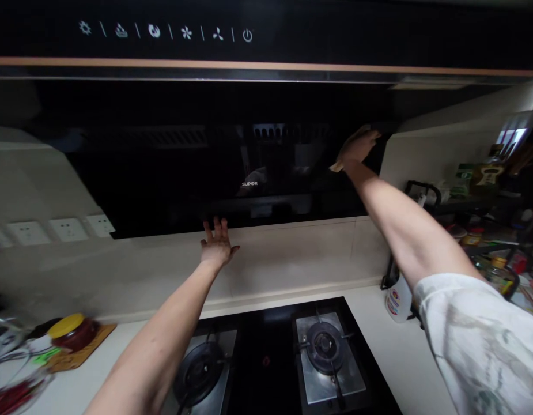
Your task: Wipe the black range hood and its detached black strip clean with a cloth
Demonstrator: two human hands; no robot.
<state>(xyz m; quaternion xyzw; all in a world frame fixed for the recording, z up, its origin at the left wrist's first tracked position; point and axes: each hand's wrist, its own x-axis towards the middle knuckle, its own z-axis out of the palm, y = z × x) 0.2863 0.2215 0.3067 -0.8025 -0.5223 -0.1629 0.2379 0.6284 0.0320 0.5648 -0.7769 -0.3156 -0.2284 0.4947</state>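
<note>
A glossy black range hood panel (162,190) spans the view in front of me, with a control strip of white icons above it. My left hand (216,246) lies at the panel's bottom edge, fingers spread, fingertips against the glass and the palm near the wall. Up at the panel's right side, my right hand (359,148) presses a tan cloth (336,167) flat on the glass. Only the cloth's edges show past the hand and fingers. Faint reflections appear in the dark surface.
Below is a black gas hob (266,334) with two burners. A white spray bottle (398,300) stands right of it, beside a rack (477,204) of bottles and jars. At left, a yellow-lidded jar (74,333) sits on a wooden board (87,351). Sockets (67,229) line the wall.
</note>
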